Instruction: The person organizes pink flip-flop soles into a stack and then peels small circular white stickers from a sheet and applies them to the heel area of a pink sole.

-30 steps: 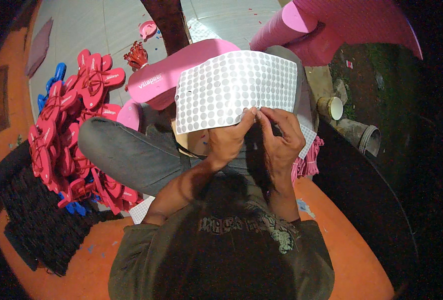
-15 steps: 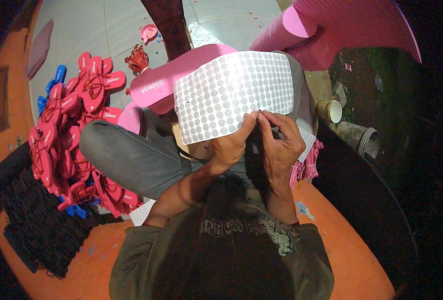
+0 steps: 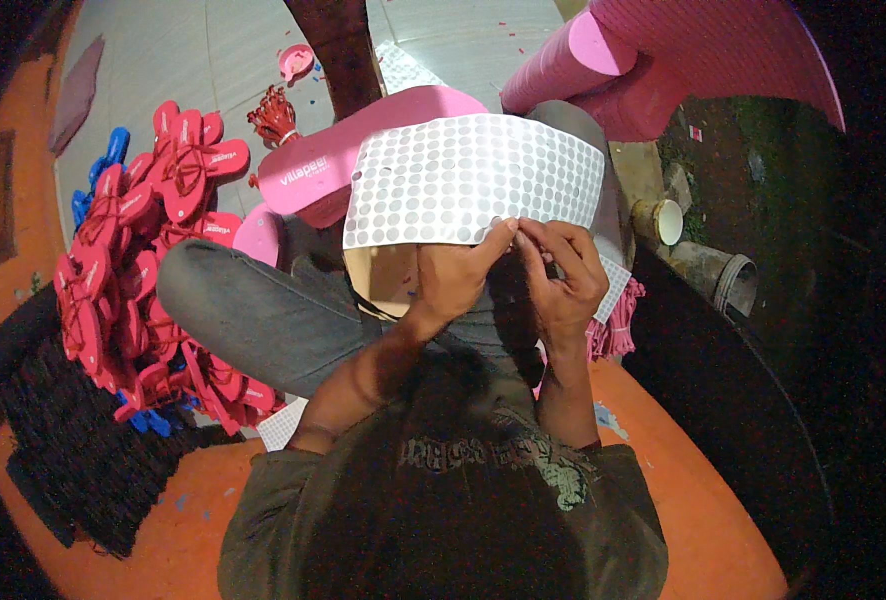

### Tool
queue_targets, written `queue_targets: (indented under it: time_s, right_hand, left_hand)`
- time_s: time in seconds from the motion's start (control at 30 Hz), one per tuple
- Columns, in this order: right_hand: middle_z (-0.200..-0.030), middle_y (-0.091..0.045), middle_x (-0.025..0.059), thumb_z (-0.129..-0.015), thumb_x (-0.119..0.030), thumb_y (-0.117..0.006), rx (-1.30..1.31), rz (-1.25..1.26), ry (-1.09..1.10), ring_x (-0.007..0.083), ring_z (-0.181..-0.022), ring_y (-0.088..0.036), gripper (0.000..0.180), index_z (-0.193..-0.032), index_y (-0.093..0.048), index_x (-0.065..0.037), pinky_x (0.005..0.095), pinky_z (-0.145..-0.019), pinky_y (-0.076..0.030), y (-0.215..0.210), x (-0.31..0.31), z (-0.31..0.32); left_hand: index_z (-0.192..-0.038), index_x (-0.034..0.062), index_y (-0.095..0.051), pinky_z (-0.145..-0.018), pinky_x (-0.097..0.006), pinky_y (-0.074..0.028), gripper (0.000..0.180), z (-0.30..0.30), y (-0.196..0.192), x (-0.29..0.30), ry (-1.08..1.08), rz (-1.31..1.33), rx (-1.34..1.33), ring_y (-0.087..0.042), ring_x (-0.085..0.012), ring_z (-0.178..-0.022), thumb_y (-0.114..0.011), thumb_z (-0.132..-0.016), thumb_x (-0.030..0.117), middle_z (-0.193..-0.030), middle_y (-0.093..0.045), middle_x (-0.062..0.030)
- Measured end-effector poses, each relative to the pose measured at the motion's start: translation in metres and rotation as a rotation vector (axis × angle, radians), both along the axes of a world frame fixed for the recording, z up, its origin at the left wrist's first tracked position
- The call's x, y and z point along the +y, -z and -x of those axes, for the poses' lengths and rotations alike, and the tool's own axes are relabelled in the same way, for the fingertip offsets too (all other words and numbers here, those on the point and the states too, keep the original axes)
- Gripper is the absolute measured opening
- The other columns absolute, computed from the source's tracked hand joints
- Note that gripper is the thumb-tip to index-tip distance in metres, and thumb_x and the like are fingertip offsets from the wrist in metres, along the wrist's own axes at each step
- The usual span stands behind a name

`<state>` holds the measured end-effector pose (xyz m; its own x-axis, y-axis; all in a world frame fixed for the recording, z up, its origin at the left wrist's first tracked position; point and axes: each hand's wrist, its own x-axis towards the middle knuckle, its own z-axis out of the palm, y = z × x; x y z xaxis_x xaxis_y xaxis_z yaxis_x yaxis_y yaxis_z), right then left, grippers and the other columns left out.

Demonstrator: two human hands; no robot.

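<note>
A seated person's left hand (image 3: 453, 285) and right hand (image 3: 563, 280) pinch the lower edge of a sticker sheet (image 3: 473, 180) of grey dots, held at twelve o'clock above the lap. Light, floppy paper, probably best gripped at its edges; pink sandals (image 3: 153, 260) lie at nine o'clock.

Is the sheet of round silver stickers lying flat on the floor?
No, the sticker sheet is held up at its lower edge by the left hand and the right hand, above the person's lap.
</note>
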<state>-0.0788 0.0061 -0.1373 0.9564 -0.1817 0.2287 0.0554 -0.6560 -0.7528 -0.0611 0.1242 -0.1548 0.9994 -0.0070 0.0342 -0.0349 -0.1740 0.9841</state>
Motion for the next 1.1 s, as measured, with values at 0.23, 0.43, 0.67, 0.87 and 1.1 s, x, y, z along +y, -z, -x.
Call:
queue_targets:
  time_s: [0.23, 0.43, 0.67, 0.87, 1.1]
  right_hand:
    - [-0.076, -0.060, 0.0058, -0.068, -0.004, -0.068, -0.024, 0.010, -0.087, 0.0166, -0.067, -0.060, 0.019, -0.085, -0.066, -0.008, 0.0254, -0.057, -0.048, 0.001, -0.005, -0.003]
    - [-0.076, -0.061, 0.0058, -0.068, -0.004, -0.068, -0.010, 0.047, -0.178, 0.0163, -0.067, -0.060, 0.019, -0.087, -0.066, -0.008, 0.0251, -0.056, -0.048, -0.002, -0.011, -0.008]
    - [-0.077, -0.061, 0.0062, -0.069, -0.005, -0.068, -0.012, 0.029, -0.189, 0.0161, -0.067, -0.061, 0.018, -0.086, -0.066, -0.008, 0.0250, -0.056, -0.048, 0.000, -0.011, -0.010]
    - [-0.078, -0.062, 0.0062, -0.069, -0.005, -0.068, -0.039, 0.049, -0.168, 0.0160, -0.067, -0.061, 0.017, -0.085, -0.066, -0.008, 0.0242, -0.056, -0.049, 0.001, -0.010, -0.008]
    - [-0.078, -0.063, 0.0061, -0.068, -0.005, -0.069, -0.064, 0.028, -0.142, 0.0162, -0.068, -0.062, 0.016, -0.084, -0.066, -0.008, 0.0243, -0.057, -0.049, 0.005, -0.008, -0.009]
  left_hand:
    - [-0.083, -0.0029, -0.059, -0.056, -0.028, -0.047, 0.014, -0.008, -0.007, 0.004, 0.020, 0.272, 0.224, -0.059, -0.0147, -0.062, -0.060, -0.077, 0.010, -0.075, -0.061, -0.0081]
    - [-0.085, -0.0031, -0.057, -0.053, -0.024, -0.048, 0.015, -0.013, -0.007, 0.007, 0.024, 0.310, 0.263, -0.058, -0.0123, -0.061, -0.061, -0.076, 0.009, -0.073, -0.060, -0.0069]
    - [-0.084, -0.0032, -0.057, -0.053, -0.026, -0.047, 0.015, -0.015, -0.003, 0.008, 0.029, 0.308, 0.289, -0.058, -0.0130, -0.059, -0.061, -0.075, 0.009, -0.071, -0.060, -0.0070]
    - [-0.083, -0.0036, -0.058, -0.054, -0.027, -0.047, 0.016, -0.014, 0.000, 0.008, 0.015, 0.312, 0.298, -0.059, -0.0139, -0.058, -0.062, -0.074, 0.009, -0.070, -0.061, -0.0079]
    - [-0.084, -0.0042, -0.058, -0.053, -0.025, -0.048, 0.017, -0.015, 0.005, 0.006, 0.006, 0.384, 0.269, -0.060, -0.0141, -0.060, -0.062, -0.074, 0.008, -0.071, -0.061, -0.0084]
